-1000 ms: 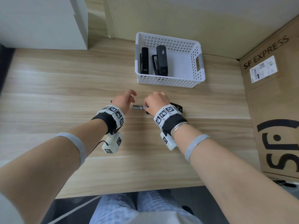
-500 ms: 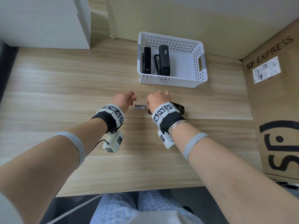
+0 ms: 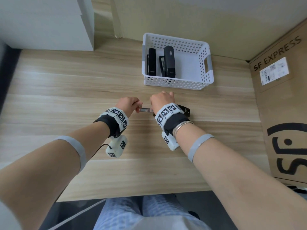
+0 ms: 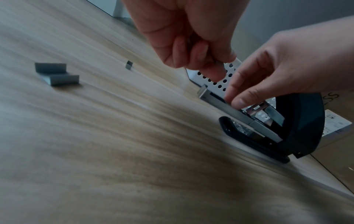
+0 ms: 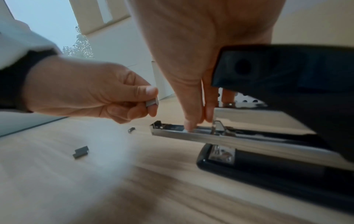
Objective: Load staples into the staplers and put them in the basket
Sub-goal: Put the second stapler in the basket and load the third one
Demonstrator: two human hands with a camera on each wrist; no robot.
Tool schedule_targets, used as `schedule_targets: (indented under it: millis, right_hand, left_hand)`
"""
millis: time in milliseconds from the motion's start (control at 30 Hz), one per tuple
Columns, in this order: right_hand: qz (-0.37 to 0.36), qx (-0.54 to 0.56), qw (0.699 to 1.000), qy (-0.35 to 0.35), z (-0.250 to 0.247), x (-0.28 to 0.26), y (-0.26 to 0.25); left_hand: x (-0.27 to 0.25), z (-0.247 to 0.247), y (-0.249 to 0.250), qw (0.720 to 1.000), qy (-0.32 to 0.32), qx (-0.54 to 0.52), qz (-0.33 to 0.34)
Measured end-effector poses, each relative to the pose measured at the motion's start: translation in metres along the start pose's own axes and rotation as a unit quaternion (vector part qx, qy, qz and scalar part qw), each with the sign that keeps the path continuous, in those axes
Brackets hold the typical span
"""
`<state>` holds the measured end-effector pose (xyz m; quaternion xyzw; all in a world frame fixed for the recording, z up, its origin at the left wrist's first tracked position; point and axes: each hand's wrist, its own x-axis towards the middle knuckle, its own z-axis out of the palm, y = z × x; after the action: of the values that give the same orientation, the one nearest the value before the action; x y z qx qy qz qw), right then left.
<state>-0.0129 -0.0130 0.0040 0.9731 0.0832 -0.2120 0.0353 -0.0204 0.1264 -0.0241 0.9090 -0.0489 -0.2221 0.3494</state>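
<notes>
A black stapler point(image 5: 283, 71) lies opened on the wooden table point(image 3: 66, 100), its lid swung up and its shiny metal magazine point(image 5: 201, 136) bare. My right hand point(image 5: 195, 127) pinches the magazine's rail with thumb and forefinger. My left hand point(image 5: 151, 104) hovers just off the magazine's open end and pinches a short staple strip point(image 5: 152, 103). In the head view the left hand point(image 3: 137, 107) and right hand point(image 3: 152, 109) meet over the magazine point(image 3: 145, 110). Behind them, the white basket point(image 3: 207, 68) holds two black staplers point(image 3: 152, 62) point(image 3: 169, 60).
Loose staple strips point(image 4: 57, 74) and a small staple piece point(image 4: 129, 65) lie on the table left of the stapler. A large cardboard box point(image 3: 285, 105) walls the right side. A white cabinet point(image 3: 46, 22) stands at the back left.
My left hand has closed its fingers on the staple strip and come nearer to the magazine's open end. The right hand stays on the stapler.
</notes>
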Motion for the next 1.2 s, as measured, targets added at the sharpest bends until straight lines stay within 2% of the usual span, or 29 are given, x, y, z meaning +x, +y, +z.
schedule_targets:
  millis: [133,400,500,700,967,1200]
  right_hand:
    - [-0.057,0.077,0.994,0.045,0.0,-0.003,0.0]
    - [-0.04,0.096,0.99,0.093,0.002,-0.004,-0.003]
    - [-0.033,0.094,0.992,0.08,0.002,-0.005,0.0]
    - [-0.027,0.037,0.999,0.006,0.006,-0.008,0.005]
    - [-0.044,-0.002,0.999,0.015,0.007,-0.007,-0.006]
    - [-0.038,-0.012,0.999,0.006,0.004,-0.005,-0.009]
  left_hand:
    - [-0.002,0.002,0.006,0.999,0.025,-0.027,-0.009]
    - [0.001,0.006,0.011,0.999,0.034,-0.021,-0.033]
    - [-0.001,0.005,0.012,0.999,0.023,-0.014,-0.029]
    - [-0.005,0.005,0.009,0.999,0.007,0.025,-0.041]
    - [-0.005,0.009,0.003,0.998,-0.009,0.043,-0.053]
    - [-0.005,0.006,0.003,0.998,-0.017,0.046,-0.038]
